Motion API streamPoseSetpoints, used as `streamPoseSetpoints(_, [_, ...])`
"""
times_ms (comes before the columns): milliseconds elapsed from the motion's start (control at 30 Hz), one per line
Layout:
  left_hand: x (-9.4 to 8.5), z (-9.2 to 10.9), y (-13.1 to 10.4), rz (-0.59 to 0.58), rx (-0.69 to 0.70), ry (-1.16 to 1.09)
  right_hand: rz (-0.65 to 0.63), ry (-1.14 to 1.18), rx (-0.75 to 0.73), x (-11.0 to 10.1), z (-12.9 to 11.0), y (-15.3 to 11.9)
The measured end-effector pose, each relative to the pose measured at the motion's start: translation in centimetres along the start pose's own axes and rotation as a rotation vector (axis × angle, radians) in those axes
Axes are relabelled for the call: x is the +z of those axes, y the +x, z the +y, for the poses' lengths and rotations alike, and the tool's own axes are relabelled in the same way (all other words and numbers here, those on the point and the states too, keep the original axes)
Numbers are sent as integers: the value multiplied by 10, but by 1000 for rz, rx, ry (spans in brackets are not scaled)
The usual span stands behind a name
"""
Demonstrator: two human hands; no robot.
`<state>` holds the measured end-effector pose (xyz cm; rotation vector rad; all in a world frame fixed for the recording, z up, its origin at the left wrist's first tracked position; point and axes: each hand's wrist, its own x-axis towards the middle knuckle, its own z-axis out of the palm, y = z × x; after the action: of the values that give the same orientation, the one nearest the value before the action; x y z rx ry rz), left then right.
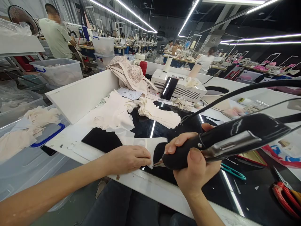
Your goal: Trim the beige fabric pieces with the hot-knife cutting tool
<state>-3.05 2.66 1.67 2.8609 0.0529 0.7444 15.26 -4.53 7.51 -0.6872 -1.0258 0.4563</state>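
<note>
Through the head camera I see the right hand (pixel 195 160) clamped around a black tool (pixel 230 133) right of centre, its tip at the lower edge of a pale fabric piece (pixel 156 144) near the frame's middle. The left hand (pixel 131 158) rests on that piece, apart from the right; whether it pinches the cloth, I cannot tell. Above centre I have a cream fabric stack (pixel 160 113), and at lower right, red-handled scissors (pixel 284 191)
</note>
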Motion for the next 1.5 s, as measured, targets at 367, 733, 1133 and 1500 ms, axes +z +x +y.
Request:
streamPoseSetpoints(367, [1, -1, 1, 27, 21, 11, -9, 11, 2, 4, 1, -1])
streamPoseSetpoints(733, [0, -2, -6, 11, 24, 7, -45, 16, 37, 0, -8, -8])
streamPoseSetpoints(1133, [-26, 23, 6, -33, 2, -36, 118, -35, -75, -32, 1, 48])
streamPoseSetpoints(1500, [12, -9, 62, -22, -41, 217, 33, -52, -74, -45, 32, 59])
